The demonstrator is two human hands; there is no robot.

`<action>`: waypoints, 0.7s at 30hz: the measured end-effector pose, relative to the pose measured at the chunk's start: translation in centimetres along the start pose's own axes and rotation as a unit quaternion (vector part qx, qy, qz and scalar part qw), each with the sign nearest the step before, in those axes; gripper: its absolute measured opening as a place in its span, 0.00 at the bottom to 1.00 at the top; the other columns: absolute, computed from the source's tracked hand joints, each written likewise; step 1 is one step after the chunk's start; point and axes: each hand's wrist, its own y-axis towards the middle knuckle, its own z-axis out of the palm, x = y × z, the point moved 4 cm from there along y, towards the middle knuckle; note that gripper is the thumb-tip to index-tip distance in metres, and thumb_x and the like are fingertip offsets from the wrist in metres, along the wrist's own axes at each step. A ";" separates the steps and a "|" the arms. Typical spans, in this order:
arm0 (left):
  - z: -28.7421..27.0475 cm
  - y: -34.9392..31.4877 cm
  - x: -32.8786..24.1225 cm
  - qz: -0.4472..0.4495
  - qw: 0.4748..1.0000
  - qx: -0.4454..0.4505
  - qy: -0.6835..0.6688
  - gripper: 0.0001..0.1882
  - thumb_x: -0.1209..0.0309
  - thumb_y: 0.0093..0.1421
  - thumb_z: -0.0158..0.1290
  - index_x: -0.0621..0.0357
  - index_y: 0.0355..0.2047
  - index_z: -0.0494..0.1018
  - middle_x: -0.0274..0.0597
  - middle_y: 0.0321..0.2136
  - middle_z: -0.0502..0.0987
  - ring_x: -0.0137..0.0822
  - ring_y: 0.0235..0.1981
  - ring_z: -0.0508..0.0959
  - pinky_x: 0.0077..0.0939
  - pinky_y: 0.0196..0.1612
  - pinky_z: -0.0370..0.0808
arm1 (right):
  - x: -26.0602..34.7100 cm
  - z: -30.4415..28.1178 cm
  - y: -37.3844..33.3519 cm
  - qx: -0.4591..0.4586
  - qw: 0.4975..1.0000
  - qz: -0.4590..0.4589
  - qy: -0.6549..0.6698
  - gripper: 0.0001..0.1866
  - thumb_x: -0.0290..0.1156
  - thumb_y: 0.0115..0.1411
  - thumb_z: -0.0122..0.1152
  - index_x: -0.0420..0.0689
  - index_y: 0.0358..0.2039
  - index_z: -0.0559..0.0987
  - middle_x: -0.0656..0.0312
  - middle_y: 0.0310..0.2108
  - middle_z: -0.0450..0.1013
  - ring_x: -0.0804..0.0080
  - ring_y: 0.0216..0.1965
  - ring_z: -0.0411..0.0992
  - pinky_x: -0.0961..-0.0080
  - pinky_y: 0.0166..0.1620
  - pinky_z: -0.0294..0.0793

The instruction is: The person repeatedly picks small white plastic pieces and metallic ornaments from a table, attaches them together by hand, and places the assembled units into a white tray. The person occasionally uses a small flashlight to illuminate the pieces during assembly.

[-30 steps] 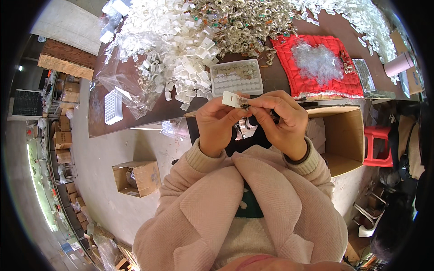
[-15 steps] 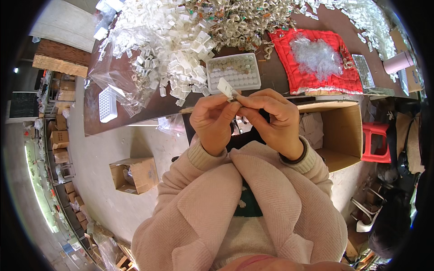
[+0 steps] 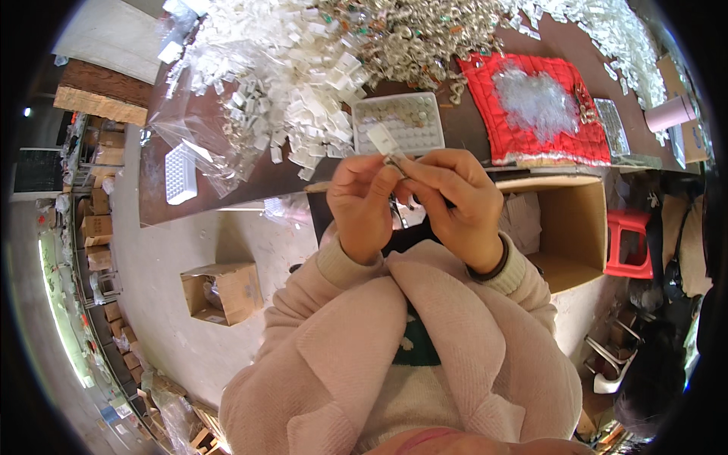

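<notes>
Close together in front of my chest, at the table's near edge, my left hand [image 3: 362, 203] and my right hand [image 3: 459, 203] are both closed in a pinch. A small white tag [image 3: 381, 139] sticks up between the fingertips, with a shiny metal bit at its lower end. The left thumb and forefinger grip that lower end, while the right fingertips press against the same spot. Exactly how the metal bit joins the tag is hidden by the fingers. Just beyond them lies a white tray [image 3: 437, 144] with rows of small round cups, some holding little pale pieces.
A heap of white tags [image 3: 303, 98] and a pile of metal pieces [image 3: 417, 38] cover the brown table [image 3: 250, 199]. Clear plastic bits lie on a red cloth [image 3: 485, 125]. A pink cup [image 3: 669, 112] stands far right. Below are a cardboard box [image 3: 580, 262] and red stool [image 3: 628, 262].
The tag's face has turned more toward me and shows wider. Both hands stay pinched together in nearly the same place.
</notes>
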 end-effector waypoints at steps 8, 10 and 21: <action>0.0 1.0 -0.7 -0.082 0.993 0.013 0.089 0.11 0.81 0.65 0.55 0.65 0.48 0.71 0.47 0.37 0.82 0.33 0.33 0.82 0.24 0.32 0.79 | -0.1 0.5 1.4 0.021 0.981 -0.147 -0.128 0.18 0.19 0.48 0.64 0.40 0.42 0.80 0.58 0.40 0.75 0.58 0.35 0.74 0.64 0.40 0.71; 0.1 1.3 -1.0 -0.082 0.986 0.029 0.142 0.12 0.81 0.66 0.53 0.65 0.50 0.71 0.47 0.37 0.82 0.32 0.32 0.81 0.22 0.33 0.79 | -0.2 0.6 1.4 0.022 0.979 -0.155 -0.131 0.17 0.19 0.48 0.64 0.39 0.42 0.79 0.57 0.40 0.75 0.58 0.34 0.74 0.64 0.39 0.71; 0.6 1.0 -1.2 -0.080 0.959 0.024 0.273 0.13 0.81 0.68 0.50 0.71 0.52 0.69 0.46 0.39 0.81 0.29 0.33 0.81 0.22 0.38 0.80 | -0.7 0.5 0.9 0.003 0.973 -0.182 -0.142 0.18 0.20 0.47 0.65 0.38 0.41 0.78 0.56 0.41 0.75 0.59 0.33 0.73 0.64 0.38 0.71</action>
